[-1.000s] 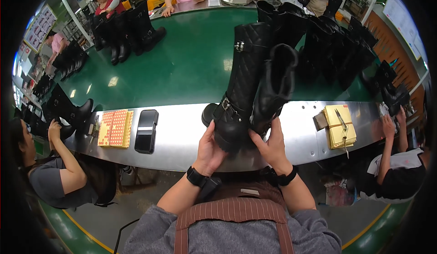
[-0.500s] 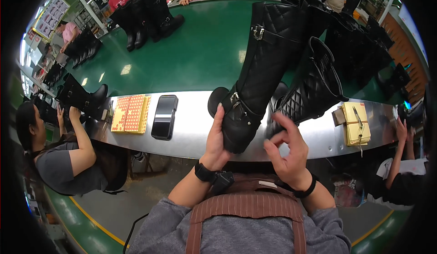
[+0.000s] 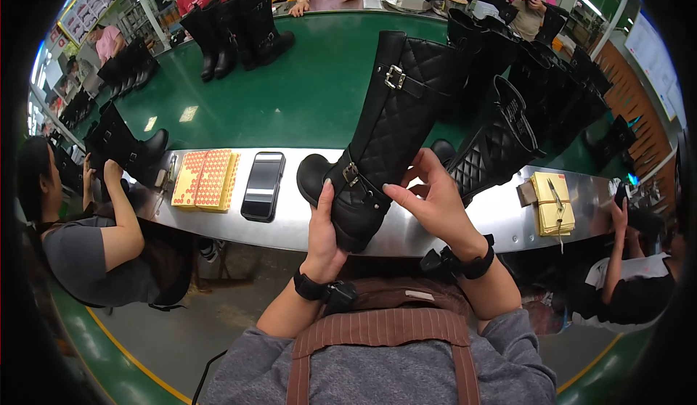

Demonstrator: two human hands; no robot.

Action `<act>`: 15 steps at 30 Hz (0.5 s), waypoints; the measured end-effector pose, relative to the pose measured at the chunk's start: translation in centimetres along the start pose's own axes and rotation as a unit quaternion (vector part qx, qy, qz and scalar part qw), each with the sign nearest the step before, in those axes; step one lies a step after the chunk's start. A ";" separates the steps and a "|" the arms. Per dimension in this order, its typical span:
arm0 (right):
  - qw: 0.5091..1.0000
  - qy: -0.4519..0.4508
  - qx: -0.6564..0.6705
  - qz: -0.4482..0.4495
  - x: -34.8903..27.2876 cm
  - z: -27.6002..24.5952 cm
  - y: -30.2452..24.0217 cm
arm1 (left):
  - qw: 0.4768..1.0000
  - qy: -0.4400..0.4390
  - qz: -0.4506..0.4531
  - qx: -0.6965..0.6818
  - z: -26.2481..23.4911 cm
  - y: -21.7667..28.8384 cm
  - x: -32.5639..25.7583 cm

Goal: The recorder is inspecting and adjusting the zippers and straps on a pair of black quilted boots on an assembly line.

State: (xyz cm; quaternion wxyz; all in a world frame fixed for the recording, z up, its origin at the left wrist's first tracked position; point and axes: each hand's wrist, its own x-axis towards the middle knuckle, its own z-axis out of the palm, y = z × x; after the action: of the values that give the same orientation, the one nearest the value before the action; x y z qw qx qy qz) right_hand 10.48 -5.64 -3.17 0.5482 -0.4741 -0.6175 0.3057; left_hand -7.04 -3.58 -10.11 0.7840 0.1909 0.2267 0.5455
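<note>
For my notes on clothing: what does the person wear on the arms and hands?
Both hands, left hand and right hand, are bare, without gloves. Each wrist carries a black strap with a small black device. Grey sleeves are pushed up above the elbows.

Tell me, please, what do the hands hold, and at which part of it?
The left hand grips a tall black quilted boot at its foot, near the ankle buckle. The right hand touches the ankle from the other side.

Ledge: runs left to right before the conveyor belt
On ledge, left to right: sticker sheets, phone, held boot, notepad
Second boot: just right of held boot
Behind: more boots on the belt
</note>
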 end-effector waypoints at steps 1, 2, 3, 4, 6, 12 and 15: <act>0.999 0.024 -0.030 -0.009 0.0 0.1 -0.1 | 1.000 0.014 0.001 0.000 0.0 0.0 0.0; 0.997 0.031 -0.074 -0.007 0.0 0.2 -0.2 | 0.999 0.001 0.026 0.019 0.0 -0.1 0.0; 0.992 0.050 -0.120 0.001 0.2 0.3 -0.3 | 0.998 0.000 0.048 0.044 0.2 -0.1 -0.1; 0.984 0.078 -0.163 0.000 0.4 0.5 -0.5 | 0.995 -0.005 0.079 0.063 0.3 -0.1 -0.2; 0.971 0.145 -0.188 -0.033 1.4 0.7 -0.8 | 0.996 0.010 0.069 0.060 0.7 -0.1 -0.4; 0.993 0.089 -0.047 0.062 2.7 0.0 -1.5 | 0.997 0.004 0.074 0.025 1.7 0.6 -0.4; 0.977 0.105 -0.175 -0.069 2.1 0.8 -1.4 | 0.994 0.002 0.096 0.056 2.1 0.4 -0.1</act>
State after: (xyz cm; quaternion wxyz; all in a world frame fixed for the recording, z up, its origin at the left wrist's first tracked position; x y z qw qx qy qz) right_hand 9.47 -4.15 -1.28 0.5382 -0.5483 -0.6316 0.1035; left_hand -6.22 -3.63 -8.15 0.7154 0.2542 0.2388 0.6054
